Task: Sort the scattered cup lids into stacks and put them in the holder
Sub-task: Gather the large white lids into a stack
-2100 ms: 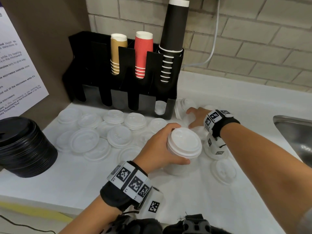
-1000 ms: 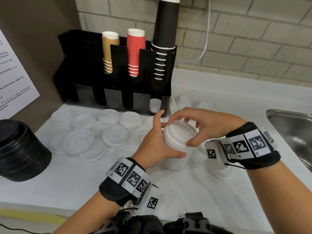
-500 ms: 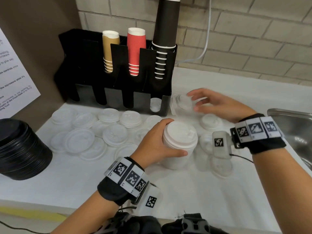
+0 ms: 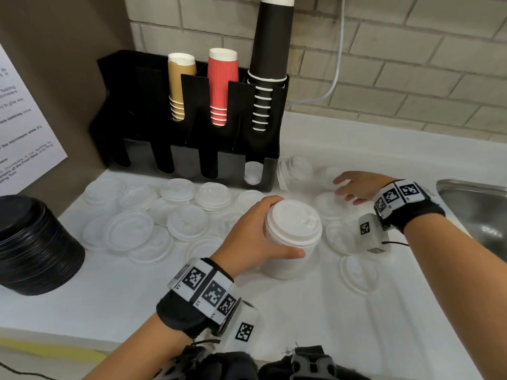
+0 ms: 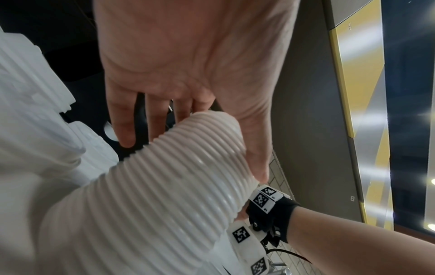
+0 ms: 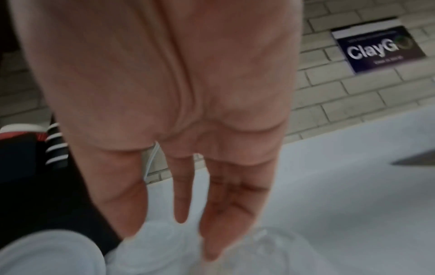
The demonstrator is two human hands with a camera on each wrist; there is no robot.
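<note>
A tall stack of white cup lids [image 4: 293,229] stands on the white counter, and my left hand [image 4: 255,234] grips it with fingers behind and thumb in front. The left wrist view shows the ribbed stack [image 5: 164,186] against my palm. My right hand [image 4: 352,186] hovers, fingers straight, over loose white lids [image 4: 329,204] to the right of the black holder [image 4: 192,149]; the blurred right wrist view shows its fingertips [image 6: 212,241] just above a lid [image 6: 247,251]. A short lid stack [image 4: 251,171] sits in the holder's right front slot. More loose lids [image 4: 129,229] lie scattered at the left.
Tan, red and black paper cups [image 4: 222,86] stand in the holder's upper slots. A pile of black lids [image 4: 33,242] sits at the left edge. A steel sink [image 4: 477,212] lies at the right. A white cable [image 4: 336,78] hangs on the brick wall.
My right hand set a lid on the stack a second ago, then swung back to the right and now lowers over the loose lids. My left hand kept its grip on the stack.
</note>
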